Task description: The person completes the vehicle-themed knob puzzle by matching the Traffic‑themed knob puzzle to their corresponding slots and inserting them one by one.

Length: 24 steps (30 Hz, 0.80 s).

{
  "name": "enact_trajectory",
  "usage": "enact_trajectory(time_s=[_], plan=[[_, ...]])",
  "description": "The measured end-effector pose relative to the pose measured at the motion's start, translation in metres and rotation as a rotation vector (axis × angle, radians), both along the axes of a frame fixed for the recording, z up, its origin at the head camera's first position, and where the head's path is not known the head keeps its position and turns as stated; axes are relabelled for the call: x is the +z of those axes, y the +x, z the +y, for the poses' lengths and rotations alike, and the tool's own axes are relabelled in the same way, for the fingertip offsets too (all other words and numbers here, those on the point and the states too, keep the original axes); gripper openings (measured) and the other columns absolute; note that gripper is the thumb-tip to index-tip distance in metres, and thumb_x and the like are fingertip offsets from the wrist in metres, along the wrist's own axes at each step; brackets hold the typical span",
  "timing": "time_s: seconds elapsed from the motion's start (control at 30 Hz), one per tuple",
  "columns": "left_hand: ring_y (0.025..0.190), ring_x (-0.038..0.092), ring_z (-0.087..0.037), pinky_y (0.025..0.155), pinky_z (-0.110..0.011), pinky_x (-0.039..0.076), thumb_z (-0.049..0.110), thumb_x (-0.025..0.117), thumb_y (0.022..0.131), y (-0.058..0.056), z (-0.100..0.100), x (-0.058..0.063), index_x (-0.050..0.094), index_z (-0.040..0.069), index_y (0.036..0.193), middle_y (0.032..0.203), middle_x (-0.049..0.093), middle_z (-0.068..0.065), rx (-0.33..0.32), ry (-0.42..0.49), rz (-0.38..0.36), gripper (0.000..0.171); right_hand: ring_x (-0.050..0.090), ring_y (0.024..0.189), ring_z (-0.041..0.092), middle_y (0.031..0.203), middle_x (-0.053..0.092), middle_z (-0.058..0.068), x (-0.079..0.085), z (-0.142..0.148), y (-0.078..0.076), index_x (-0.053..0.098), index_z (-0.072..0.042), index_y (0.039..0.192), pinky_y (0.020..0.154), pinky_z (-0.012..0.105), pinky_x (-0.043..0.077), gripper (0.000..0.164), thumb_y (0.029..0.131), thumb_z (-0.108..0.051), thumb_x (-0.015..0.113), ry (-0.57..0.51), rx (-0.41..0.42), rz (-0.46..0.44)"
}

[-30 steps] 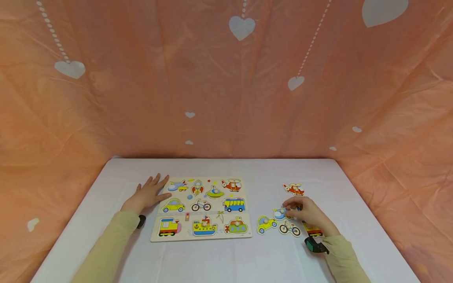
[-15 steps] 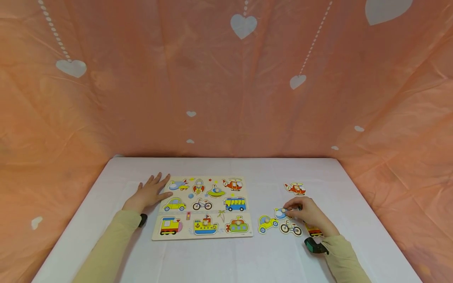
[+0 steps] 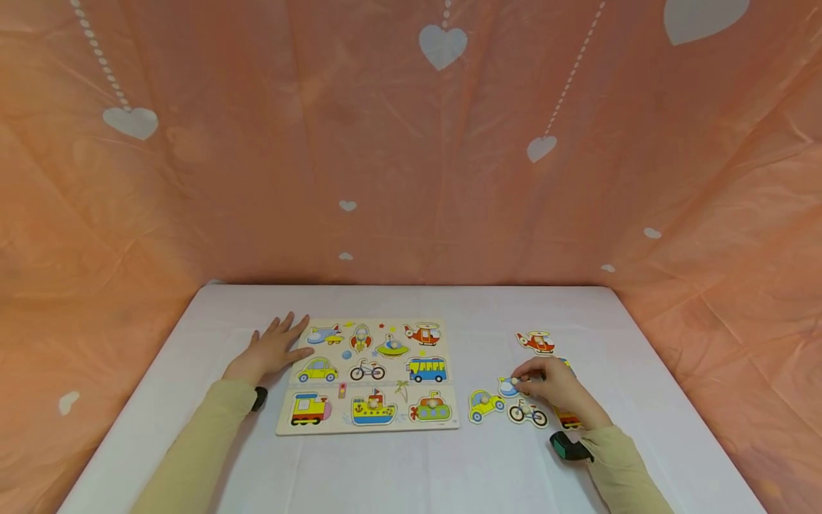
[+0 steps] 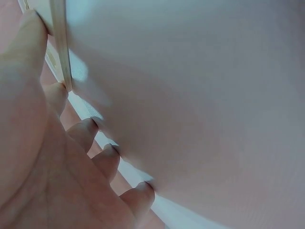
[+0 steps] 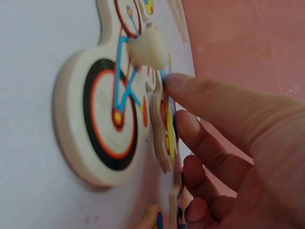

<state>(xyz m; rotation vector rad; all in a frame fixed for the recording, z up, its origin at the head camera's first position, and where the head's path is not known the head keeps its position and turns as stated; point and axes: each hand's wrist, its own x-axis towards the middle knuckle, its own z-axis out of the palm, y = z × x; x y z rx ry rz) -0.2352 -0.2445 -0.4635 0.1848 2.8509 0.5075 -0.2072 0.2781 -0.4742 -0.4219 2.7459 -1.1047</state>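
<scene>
My right hand [image 3: 557,389] pinches the knob of the blue-and-white airplane puzzle piece [image 3: 508,387] on the table, with thumb and forefinger. In the right wrist view the airplane piece [image 5: 167,129] is partly hidden behind the bicycle piece [image 5: 112,114] and its pale knob. Beside it in the head view lie the yellow car piece [image 3: 486,405] and the bicycle piece [image 3: 528,412]. My left hand [image 3: 270,351], fingers spread, rests at the left edge of the wooden puzzle board [image 3: 366,430]; its thumb touches the board edge [image 4: 61,47] in the left wrist view.
A red helicopter piece [image 3: 536,343] lies farther back. A train piece [image 3: 568,417] and a bus piece [image 3: 568,365] are partly covered by my right hand. On the board, the ship piece [image 3: 373,408], submarine piece [image 3: 432,407] and UFO piece [image 3: 392,346] show knobs.
My right thumb and forefinger have come together on the airplane piece's knob. More of the bus piece shows behind that hand. My left hand stays at the board's edge.
</scene>
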Motion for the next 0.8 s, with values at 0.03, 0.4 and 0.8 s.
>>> enact_trajectory(time_s=[0.03, 0.4, 0.8], plan=[[0.128, 0.001, -0.046, 0.094, -0.067, -0.002, 0.056, 0.052, 0.08, -0.0002, -0.0001, -0.0001, 0.017, 0.014, 0.143, 0.145, 0.006, -0.023, 0.0, 0.0, -0.002, 0.083, 0.048, 0.072, 0.015, 0.073, 0.056, -0.004, 0.0005, -0.0005, 0.0004, 0.069, -0.019, 0.082, 0.061, 0.023, 0.04, 0.01, 0.073, -0.022, 0.073, -0.001, -0.001, -0.002], [0.128, 0.0, -0.046, 0.094, -0.067, -0.002, 0.058, 0.052, 0.079, -0.0026, -0.0011, -0.003, 0.016, 0.015, 0.143, 0.145, 0.005, -0.022, 0.0, 0.0, 0.0, 0.085, 0.049, 0.072, 0.015, 0.075, 0.056, -0.003, 0.0004, -0.0022, -0.0002, 0.068, -0.018, 0.082, 0.061, 0.023, 0.042, 0.01, 0.074, -0.023, 0.072, 0.001, 0.002, 0.0], [0.128, -0.001, -0.045, 0.094, -0.067, -0.003, 0.059, 0.052, 0.077, -0.004, -0.0012, -0.0048, 0.016, 0.016, 0.143, 0.145, 0.006, -0.022, 0.011, 0.006, -0.007, 0.086, 0.05, 0.072, 0.016, 0.076, 0.057, -0.002, -0.0009, -0.0057, -0.0015, 0.067, -0.015, 0.083, 0.061, 0.022, 0.043, 0.012, 0.075, -0.022, 0.071, -0.038, 0.012, -0.016]])
